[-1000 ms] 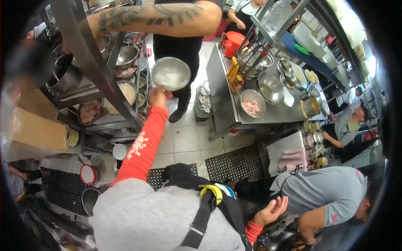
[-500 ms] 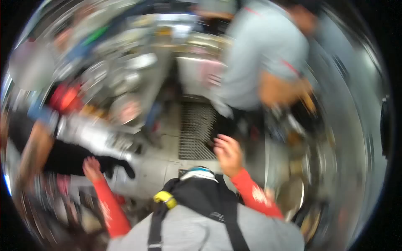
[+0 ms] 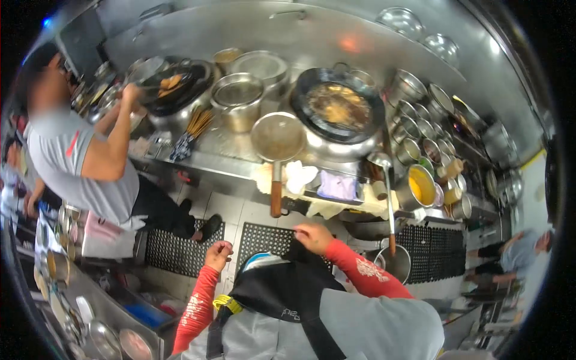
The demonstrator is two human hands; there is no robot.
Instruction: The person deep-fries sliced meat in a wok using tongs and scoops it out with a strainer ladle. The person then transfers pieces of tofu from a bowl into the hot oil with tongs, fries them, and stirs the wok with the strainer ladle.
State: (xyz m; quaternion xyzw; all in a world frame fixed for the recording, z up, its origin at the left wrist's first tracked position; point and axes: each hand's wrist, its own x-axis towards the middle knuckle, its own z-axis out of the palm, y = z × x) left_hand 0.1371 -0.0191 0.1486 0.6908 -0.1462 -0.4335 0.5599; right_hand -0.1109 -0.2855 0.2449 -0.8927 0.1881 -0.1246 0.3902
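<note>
My left hand (image 3: 219, 255) is over the floor mat, left of my apron, its fingers curled in and nothing visible in them. In front of my apron is my right hand (image 3: 314, 239), holding nothing, its fingers somewhat bent and pointing left. Ahead on the stove edge lies a wooden-handled strainer (image 3: 278, 138), its handle pointing toward me. A black wok (image 3: 338, 105) with food in bubbling oil sits beyond it. To the right, a long ladle (image 3: 390, 201) hangs over the counter edge. Neither hand touches these tools.
On the left, a co-worker (image 3: 90, 159) handles a second wok (image 3: 174, 87). Lidded pots (image 3: 237, 99) stand between the woks. Small metal containers (image 3: 409, 150) and a pot of yellow liquid (image 3: 422, 185) are at the right. Folded cloths (image 3: 337, 185) lie along the front edge.
The view has turned from the shelves and prep table to the stove. My left hand has left the metal bowl it was at. Both hands are now in front of my body.
</note>
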